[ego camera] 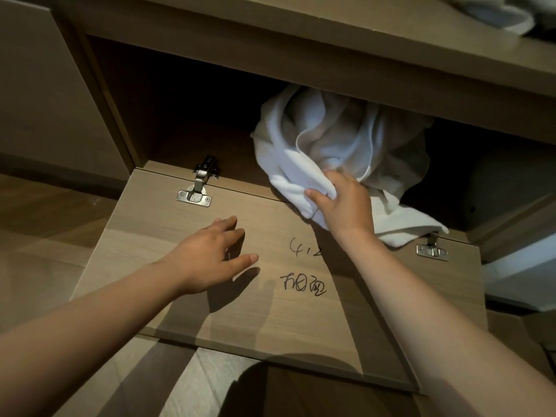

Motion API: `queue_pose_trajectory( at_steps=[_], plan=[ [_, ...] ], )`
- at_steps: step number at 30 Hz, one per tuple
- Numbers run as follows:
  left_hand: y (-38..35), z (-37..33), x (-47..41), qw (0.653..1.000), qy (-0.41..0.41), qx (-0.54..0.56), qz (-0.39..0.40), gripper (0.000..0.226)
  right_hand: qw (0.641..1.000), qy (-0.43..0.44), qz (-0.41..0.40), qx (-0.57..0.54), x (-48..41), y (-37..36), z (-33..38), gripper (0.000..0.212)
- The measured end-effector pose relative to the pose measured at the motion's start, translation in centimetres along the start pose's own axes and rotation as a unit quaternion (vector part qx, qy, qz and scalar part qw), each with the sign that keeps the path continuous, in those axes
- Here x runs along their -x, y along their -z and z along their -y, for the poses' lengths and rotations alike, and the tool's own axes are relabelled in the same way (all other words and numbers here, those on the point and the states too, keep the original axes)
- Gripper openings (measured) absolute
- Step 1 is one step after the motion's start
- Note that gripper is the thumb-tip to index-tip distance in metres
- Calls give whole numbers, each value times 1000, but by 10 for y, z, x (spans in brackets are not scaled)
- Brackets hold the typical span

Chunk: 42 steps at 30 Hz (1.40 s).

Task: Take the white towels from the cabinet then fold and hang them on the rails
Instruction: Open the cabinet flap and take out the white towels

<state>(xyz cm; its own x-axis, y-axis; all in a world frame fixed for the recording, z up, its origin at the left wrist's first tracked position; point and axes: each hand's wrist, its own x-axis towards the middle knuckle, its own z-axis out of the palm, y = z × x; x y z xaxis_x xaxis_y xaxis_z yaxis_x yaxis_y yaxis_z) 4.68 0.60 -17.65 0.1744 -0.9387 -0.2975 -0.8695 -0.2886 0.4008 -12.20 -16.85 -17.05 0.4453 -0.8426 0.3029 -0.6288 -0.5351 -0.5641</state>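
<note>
Cabinet (pixel 186 94): I see a low wooden compartment, dark inside, with its front opening facing me.

Door (pixel 270 320): a flap folded down and out toward me, lying about flat, its inner face up.

Hinges: two metal ones on the door's back edge, one at the left (pixel 197 188) and one at the right (pixel 431 250).

Writing (pixel 304 284): black handwritten marks on the door, between my two arms; I read "412" in the upper line.

Towel (pixel 325 136): white and bunched in a loose heap in the right half of the opening. Its lower part spills out over the hinge edge onto the door, and one corner touches the right hinge.

Right hand (pixel 346 203): thumb and curled fingers pinch a thick fold of the towel at the cabinet's front edge.

Left hand (pixel 210 257): palm down over the door, left of the writing, fingers straight and slightly apart, holding nothing. I cannot tell whether it touches the wood.

Top shelf (pixel 391 28): crumpled white cloth (pixel 496 13) lies at its far right, blurred.

Floor (pixel 45 224): wood-look boards to the left of the door.
</note>
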Motion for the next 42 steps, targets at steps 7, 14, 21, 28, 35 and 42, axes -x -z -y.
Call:
queue_pose_trajectory(
  at_steps=[7, 14, 21, 28, 35, 42],
  plan=[
    [5, -27, -7, 948, 90, 299, -67, 113, 997, 41, 36, -47, 68, 35, -18, 26],
    [2, -58, -15, 835, 129, 533, -46, 97, 994, 53, 42, -88, 109, 34, -22, 30],
    [-4, -62, -21, 831, 123, 541, -31, 129, 993, 57, 62, -82, 130, 45, -33, 29],
    [-12, -72, -27, 827, 117, 549, -31, 140, 997, 69, -5, -27, 130, 89, -42, 58],
    [-15, -78, -31, 823, 108, 556, -33, 129, 983, -55, -141, -101, 75, 99, -23, 83],
    [-13, -72, -32, 780, 117, 615, -14, 133, 970, -188, 78, -135, 24, 78, 10, 120]
  ],
)
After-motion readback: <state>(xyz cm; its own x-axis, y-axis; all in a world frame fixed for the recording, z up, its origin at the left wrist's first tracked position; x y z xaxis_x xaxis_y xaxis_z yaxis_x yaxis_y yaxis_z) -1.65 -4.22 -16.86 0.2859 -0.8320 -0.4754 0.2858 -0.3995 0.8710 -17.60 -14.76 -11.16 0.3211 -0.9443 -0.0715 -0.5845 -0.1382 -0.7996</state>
